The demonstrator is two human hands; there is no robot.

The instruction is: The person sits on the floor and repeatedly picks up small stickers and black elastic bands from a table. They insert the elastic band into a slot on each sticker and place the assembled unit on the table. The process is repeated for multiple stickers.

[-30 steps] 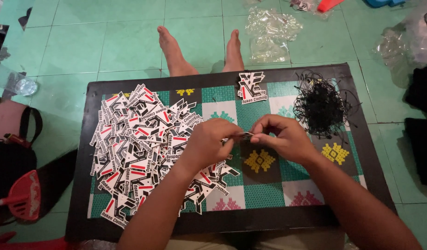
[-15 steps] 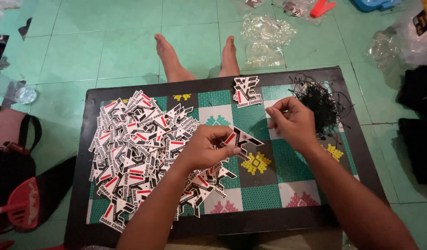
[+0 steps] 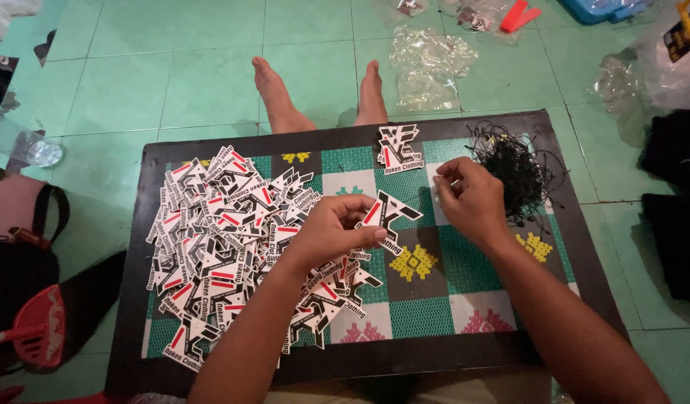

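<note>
My left hand holds one black, white and red die-cut tag above the middle of a low checkered table. A big heap of the same tags covers the table's left half. My right hand is at the right, fingers pinched together beside a tangle of black strings; whether a string is between the fingertips I cannot tell. A small stack of tags lies at the table's far edge.
My bare feet rest on the green tiled floor beyond the table. Clear plastic bags lie further out. Black cloth is piled at the right. A red plastic scoop and a dark bag sit at the left.
My hands have come apart. The right hand moved right toward the black strings, and the left hand stayed near the middle with the tag.
</note>
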